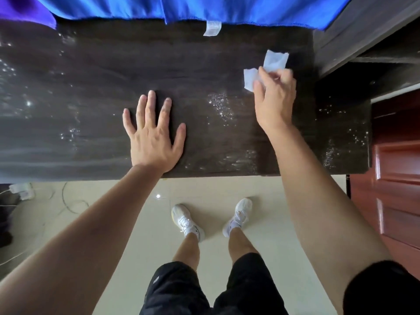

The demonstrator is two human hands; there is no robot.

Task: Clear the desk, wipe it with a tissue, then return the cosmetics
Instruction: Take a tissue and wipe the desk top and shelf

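head | left hand (154,137) flat, spread on desk (91,76) | right hand (275,96) gripping tissue (272,61)

No readable text anywhere. Only a small white care label (212,28) sewn to the hem of the blue cloth (204,7) at the far edge of the desk (113,64), its faint grey print too small and blurred to make out. Dark markings on the white shoes (187,221) equally illegible.
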